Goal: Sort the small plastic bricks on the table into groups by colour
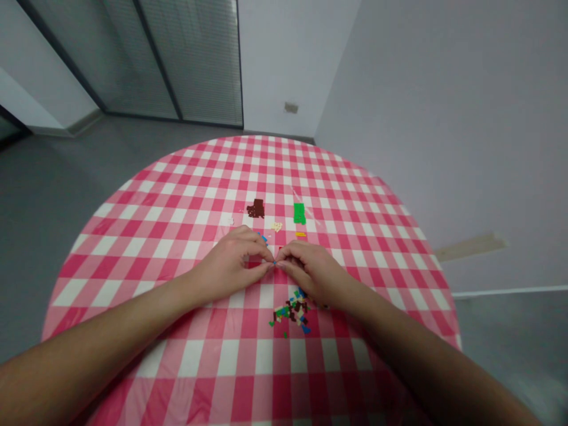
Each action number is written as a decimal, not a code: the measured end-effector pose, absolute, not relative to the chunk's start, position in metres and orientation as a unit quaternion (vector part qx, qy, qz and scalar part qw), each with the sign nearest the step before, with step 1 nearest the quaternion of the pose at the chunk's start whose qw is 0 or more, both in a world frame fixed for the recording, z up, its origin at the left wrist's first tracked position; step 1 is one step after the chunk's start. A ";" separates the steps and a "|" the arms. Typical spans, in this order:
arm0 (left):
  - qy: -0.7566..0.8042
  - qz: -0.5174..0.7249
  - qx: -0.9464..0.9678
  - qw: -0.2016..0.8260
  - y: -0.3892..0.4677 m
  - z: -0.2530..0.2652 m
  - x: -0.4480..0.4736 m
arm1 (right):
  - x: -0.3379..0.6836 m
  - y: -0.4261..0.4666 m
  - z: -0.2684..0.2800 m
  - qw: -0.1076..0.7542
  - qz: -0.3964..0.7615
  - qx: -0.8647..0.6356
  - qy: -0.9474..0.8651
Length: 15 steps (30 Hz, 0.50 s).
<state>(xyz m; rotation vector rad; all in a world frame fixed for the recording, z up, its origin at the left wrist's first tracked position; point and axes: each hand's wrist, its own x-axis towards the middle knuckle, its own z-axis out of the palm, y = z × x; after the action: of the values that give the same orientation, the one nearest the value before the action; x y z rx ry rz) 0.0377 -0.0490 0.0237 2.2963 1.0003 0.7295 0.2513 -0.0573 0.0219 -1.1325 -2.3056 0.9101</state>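
My left hand (pixel 235 257) and my right hand (pixel 310 269) meet over the middle of the table, thumb and fingertips pinched. Between the two pinches is a tiny blue piece (pixel 274 262), mostly covered by the fingertips. Below my right hand lies a mixed pile of small toy brick pieces (pixel 293 310) in green, blue, brown and cream. Beyond the hands are a brown cluster (pixel 256 208), a green block of pieces (pixel 299 213), some cream pieces (pixel 277 226) and yellow pieces (pixel 300 234). Blue pieces (pixel 264 238) show partly behind my left hand.
The round table wears a red and white checked cloth (pixel 195 361). Past its far edge stand a glass partition with blinds (pixel 204 59) and a white wall (pixel 444 106). A few pale bits (pixel 231 221) lie left of the cream pieces.
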 end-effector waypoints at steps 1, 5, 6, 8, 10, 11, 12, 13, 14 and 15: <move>0.367 0.270 0.851 0.263 -0.049 0.024 0.038 | 0.251 -0.057 0.023 0.206 0.329 -0.405 -0.828; 0.378 0.259 0.853 0.251 -0.041 0.028 0.029 | 0.254 -0.056 0.029 0.218 0.319 -0.426 -0.818; 0.391 0.247 0.851 0.248 -0.038 0.029 0.024 | 0.255 -0.055 0.031 0.220 0.312 -0.436 -0.815; 0.426 0.216 0.842 0.250 -0.029 0.032 0.014 | 0.259 -0.052 0.034 0.226 0.296 -0.452 -0.810; 0.477 0.177 0.820 0.262 -0.020 0.034 0.004 | 0.264 -0.050 0.035 0.236 0.283 -0.461 -0.807; 0.500 0.160 0.808 0.267 -0.017 0.035 0.000 | 0.266 -0.048 0.036 0.242 0.278 -0.463 -0.806; 0.515 0.146 0.800 0.271 -0.015 0.035 -0.002 | 0.267 -0.047 0.036 0.245 0.275 -0.463 -0.806; 0.525 0.136 0.795 0.271 -0.013 0.034 -0.003 | 0.269 -0.046 0.036 0.246 0.273 -0.464 -0.806; 0.532 0.130 0.792 0.268 -0.013 0.034 -0.003 | 0.270 -0.046 0.037 0.242 0.271 -0.466 -0.807; 0.536 0.126 0.792 0.262 -0.013 0.033 -0.003 | 0.271 -0.045 0.037 0.236 0.269 -0.469 -0.808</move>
<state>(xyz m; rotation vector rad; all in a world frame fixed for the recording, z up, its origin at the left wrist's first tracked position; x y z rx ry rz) -0.0026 -0.0125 0.0326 2.1434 1.4506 0.3414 0.2711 -0.0449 0.0372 -1.2850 -2.2149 0.7382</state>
